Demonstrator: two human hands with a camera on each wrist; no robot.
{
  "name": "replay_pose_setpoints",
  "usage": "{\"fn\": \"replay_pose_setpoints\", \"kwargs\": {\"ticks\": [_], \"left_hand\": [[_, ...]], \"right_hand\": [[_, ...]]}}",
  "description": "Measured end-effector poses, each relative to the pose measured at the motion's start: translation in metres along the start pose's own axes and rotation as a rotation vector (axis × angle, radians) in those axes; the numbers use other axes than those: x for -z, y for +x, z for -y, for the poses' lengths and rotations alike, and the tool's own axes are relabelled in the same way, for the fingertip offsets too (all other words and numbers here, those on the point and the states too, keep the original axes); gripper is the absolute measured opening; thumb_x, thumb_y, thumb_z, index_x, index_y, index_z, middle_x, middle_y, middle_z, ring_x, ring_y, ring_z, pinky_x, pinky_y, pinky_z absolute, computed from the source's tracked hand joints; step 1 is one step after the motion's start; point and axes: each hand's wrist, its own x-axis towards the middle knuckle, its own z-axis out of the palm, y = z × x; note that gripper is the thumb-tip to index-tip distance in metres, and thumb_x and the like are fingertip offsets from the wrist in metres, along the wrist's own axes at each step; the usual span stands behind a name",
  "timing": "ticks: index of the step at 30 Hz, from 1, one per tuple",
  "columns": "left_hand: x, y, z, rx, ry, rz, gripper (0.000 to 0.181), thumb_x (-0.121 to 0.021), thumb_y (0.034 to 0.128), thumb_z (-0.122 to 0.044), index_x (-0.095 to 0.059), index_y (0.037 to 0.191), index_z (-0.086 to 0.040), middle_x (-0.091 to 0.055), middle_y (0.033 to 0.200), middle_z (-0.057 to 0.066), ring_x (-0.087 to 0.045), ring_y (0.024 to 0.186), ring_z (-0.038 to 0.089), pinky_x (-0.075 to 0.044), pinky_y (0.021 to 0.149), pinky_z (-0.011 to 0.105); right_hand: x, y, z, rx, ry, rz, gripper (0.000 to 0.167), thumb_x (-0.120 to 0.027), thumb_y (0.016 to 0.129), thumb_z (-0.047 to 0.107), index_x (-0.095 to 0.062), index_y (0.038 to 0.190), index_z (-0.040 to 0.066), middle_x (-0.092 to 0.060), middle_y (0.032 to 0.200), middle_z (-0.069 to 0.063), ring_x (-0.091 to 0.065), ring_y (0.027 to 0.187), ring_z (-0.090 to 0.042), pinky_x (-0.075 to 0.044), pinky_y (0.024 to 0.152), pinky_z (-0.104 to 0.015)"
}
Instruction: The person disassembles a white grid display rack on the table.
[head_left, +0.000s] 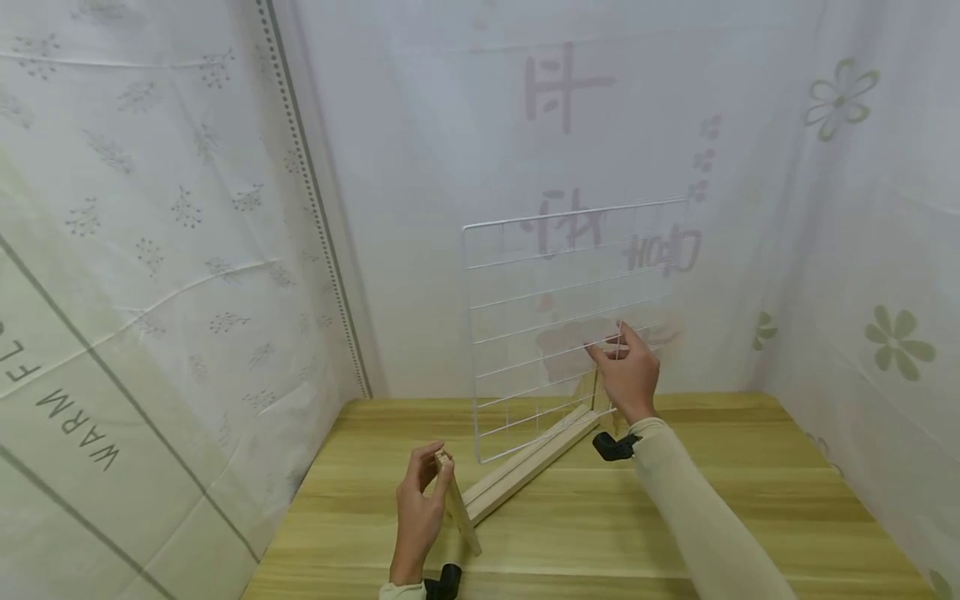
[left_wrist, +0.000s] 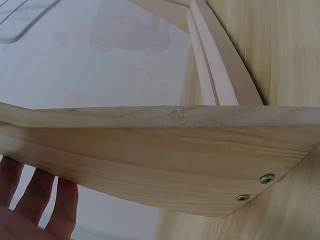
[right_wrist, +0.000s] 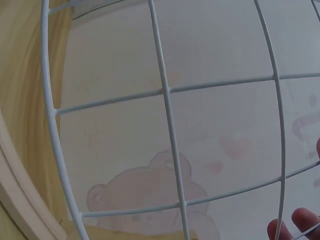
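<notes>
My left hand [head_left: 418,512] pinches the upper end of a flat wooden end panel [head_left: 461,518], which stands tilted at the near end of a wooden base rail [head_left: 536,458]. Two metal screw heads [left_wrist: 267,178] show on the panel's outer face in the left wrist view. A white wire grid panel [head_left: 472,333] is held up by my right hand [head_left: 632,379], the fingertips gripping its wires near the right side. The grid hangs over the grooved rail, its lower left corner apart from the wood. Another wooden end piece [head_left: 585,390] stands at the rail's far end, partly hidden behind the right hand.
The wooden tabletop [head_left: 720,492] lies under everything. Printed white curtains [head_left: 420,150] close off the back and both sides. Each wrist wears a black camera mount [head_left: 615,447].
</notes>
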Motion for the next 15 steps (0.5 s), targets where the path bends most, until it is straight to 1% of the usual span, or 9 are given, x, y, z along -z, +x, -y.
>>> {"fn": "replay_pose_setpoints", "kwargs": {"ticks": [2, 3, 5, 11, 13, 15], "left_hand": [[0.000, 0.000, 0.000, 0.009, 0.002, 0.009, 0.031, -0.064, 0.0996, -0.020, -0.059, 0.130, -0.018, -0.071, 0.119, 0.005, -0.068, 0.115, 0.026, -0.055, 0.099, 0.041], [0.000, 0.000, 0.000, 0.014, 0.001, 0.010, 0.031, -0.064, 0.0995, -0.020, -0.059, 0.130, -0.018, -0.071, 0.118, 0.005, -0.067, 0.115, 0.025, -0.055, 0.099, 0.039], [0.000, -0.001, 0.001, 0.014, -0.002, 0.009, 0.031, -0.064, 0.0993, -0.019, -0.059, 0.130, -0.017, -0.071, 0.117, 0.005, -0.068, 0.114, 0.024, -0.055, 0.099, 0.038], [0.000, 0.000, 0.001, -0.007, -0.002, 0.005, 0.030, -0.064, 0.0995, -0.018, -0.059, 0.129, -0.016, -0.072, 0.115, 0.005, -0.069, 0.112, 0.025, -0.053, 0.101, 0.048], [0.000, 0.001, 0.001, -0.009, -0.005, 0.004, 0.031, -0.064, 0.0993, -0.018, -0.059, 0.129, -0.016, -0.072, 0.114, 0.005, -0.070, 0.111, 0.025, -0.053, 0.101, 0.047], [-0.001, 0.002, 0.001, -0.008, -0.008, 0.002, 0.031, -0.065, 0.0990, -0.018, -0.060, 0.129, -0.016, -0.072, 0.114, 0.005, -0.070, 0.110, 0.024, -0.054, 0.100, 0.044]], "right_hand": [[0.004, -0.004, -0.006, -0.021, 0.001, -0.008, 0.065, -0.079, 0.087, 0.031, -0.055, 0.142, 0.005, -0.072, 0.111, -0.016, -0.073, 0.087, -0.033, -0.054, 0.077, -0.046], [0.005, -0.006, -0.009, -0.028, -0.007, -0.009, 0.064, -0.079, 0.087, 0.031, -0.056, 0.141, 0.005, -0.072, 0.111, -0.017, -0.073, 0.087, -0.033, -0.053, 0.079, -0.046], [0.009, -0.010, -0.016, -0.040, -0.024, -0.007, 0.062, -0.080, 0.087, 0.031, -0.057, 0.138, 0.005, -0.072, 0.112, -0.018, -0.073, 0.086, -0.034, -0.053, 0.080, -0.049], [0.018, -0.024, -0.037, -0.077, -0.089, 0.007, 0.060, -0.081, 0.085, 0.031, -0.060, 0.134, 0.002, -0.073, 0.110, -0.020, -0.073, 0.087, -0.036, -0.054, 0.080, -0.052], [0.021, -0.027, -0.043, -0.078, -0.116, 0.008, 0.060, -0.081, 0.084, 0.031, -0.061, 0.131, -0.001, -0.074, 0.108, -0.022, -0.073, 0.086, -0.037, -0.053, 0.082, -0.052], [0.024, -0.029, -0.050, -0.081, -0.142, 0.009, 0.061, -0.081, 0.084, 0.032, -0.062, 0.130, -0.003, -0.074, 0.107, -0.023, -0.074, 0.084, -0.038, -0.052, 0.084, -0.052]]}}
